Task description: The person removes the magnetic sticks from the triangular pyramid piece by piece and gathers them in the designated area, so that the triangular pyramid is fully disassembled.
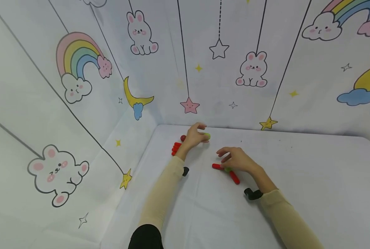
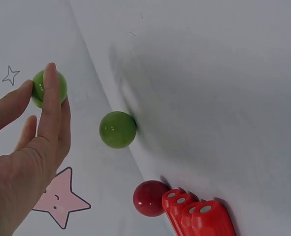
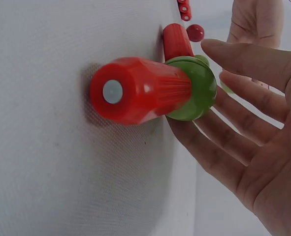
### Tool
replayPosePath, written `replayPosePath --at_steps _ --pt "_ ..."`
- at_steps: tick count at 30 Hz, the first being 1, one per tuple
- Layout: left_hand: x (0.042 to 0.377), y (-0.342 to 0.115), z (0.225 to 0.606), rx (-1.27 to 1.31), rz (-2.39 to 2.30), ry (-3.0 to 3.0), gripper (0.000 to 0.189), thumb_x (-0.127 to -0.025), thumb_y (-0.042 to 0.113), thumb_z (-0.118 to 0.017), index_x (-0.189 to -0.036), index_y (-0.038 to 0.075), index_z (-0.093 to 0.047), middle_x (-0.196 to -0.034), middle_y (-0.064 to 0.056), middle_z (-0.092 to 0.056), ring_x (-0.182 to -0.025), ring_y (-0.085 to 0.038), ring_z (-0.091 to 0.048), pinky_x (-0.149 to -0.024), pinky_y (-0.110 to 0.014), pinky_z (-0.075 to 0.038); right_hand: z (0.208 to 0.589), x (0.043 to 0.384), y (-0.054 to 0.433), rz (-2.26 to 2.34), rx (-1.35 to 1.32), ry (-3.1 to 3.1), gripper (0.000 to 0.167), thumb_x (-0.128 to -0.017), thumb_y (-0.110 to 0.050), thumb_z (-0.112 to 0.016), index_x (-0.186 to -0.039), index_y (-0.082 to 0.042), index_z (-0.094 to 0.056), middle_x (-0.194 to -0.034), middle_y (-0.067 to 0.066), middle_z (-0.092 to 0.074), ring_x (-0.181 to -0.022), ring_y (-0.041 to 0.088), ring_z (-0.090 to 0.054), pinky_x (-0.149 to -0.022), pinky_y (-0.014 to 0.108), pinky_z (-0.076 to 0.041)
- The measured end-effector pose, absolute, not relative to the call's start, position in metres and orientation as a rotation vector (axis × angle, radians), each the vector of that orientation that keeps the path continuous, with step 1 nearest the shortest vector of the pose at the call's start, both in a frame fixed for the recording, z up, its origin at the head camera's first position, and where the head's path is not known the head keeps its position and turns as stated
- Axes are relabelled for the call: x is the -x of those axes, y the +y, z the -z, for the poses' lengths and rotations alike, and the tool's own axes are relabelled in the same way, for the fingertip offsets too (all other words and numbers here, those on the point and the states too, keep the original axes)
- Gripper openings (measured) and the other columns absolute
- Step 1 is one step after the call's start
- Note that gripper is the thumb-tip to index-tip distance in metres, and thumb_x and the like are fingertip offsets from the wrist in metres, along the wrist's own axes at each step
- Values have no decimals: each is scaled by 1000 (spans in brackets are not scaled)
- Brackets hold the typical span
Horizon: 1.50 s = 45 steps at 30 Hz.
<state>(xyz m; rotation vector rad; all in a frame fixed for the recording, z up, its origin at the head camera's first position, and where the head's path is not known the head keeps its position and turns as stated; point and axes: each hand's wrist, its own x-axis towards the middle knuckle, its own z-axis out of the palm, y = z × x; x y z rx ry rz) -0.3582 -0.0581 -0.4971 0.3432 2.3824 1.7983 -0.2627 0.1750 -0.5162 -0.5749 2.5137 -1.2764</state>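
My left hand [image 1: 195, 137] pinches a green ball [image 2: 38, 91] between thumb and fingers, lifted above the far left of the table. Another green ball [image 2: 117, 130] lies below it in the left wrist view. My right hand [image 1: 239, 159] is at a joined piece: a green ball [image 3: 200, 91] with two red rods [image 3: 155, 91] meeting it at an angle. Its fingers are spread loosely behind the ball, with the thumb apart; whether a fingertip touches the ball is hard to tell. The nearer rod shows a grey disc on its end.
Beside my left wrist lie a red ball [image 1: 183, 138] and a row of several red rods [image 1: 175, 149], partly behind the arm. The white table [image 1: 296, 180] meets a cartoon-printed backdrop [image 1: 172, 69] at the back and left. Each wrist wears a black strap [image 1: 252, 194].
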Motion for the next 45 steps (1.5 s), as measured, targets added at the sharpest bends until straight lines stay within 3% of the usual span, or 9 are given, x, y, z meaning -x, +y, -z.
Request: replayPosePath --at_steps 10,20,30,37,45 --pt "368 -48 499 -267 -1855 2315 62 -91 -7 -75 -147 6 -51 -142 -15 -55 -114 -28 -66 -80 -35 -63 513 265 177 1218 577 2493 52 -85 -10 -86 -133 -5 -68 -123 12 -71 -104 26 -72 -85 40 -60" --pt "378 -41 513 -223 -1865 2361 70 -87 -12 -74 -151 5 -49 -137 -15 -57 -113 -30 -66 -80 -38 -63 508 263 176 1175 555 2500 54 -83 -11 -88 -133 -6 -68 -122 11 -71 -103 23 -72 -85 39 -60" --pt "388 -34 523 -224 -1691 2543 63 -86 -12 -74 -144 0 -54 -139 -23 -57 -99 -24 -68 -69 -27 -62 506 260 179 1147 546 2490 58 -80 -9 -90 -133 -5 -67 -120 9 -71 -102 23 -72 -85 39 -60" --pt "387 -32 526 -235 -1686 2527 63 -86 -15 -73 -145 -4 -52 -144 -26 -54 -110 -29 -68 -66 -28 -62 506 259 179 1147 528 2488 57 -80 -7 -89 -133 -4 -67 -120 11 -71 -101 24 -73 -82 38 -61" --pt "381 -34 521 -261 -1617 2560 60 -91 -7 -73 -146 1 -52 -145 -24 -53 -108 -27 -67 -68 -28 -62 505 257 181 1133 514 2494 56 -81 -8 -88 -133 -4 -67 -120 11 -71 -103 26 -72 -83 39 -62"
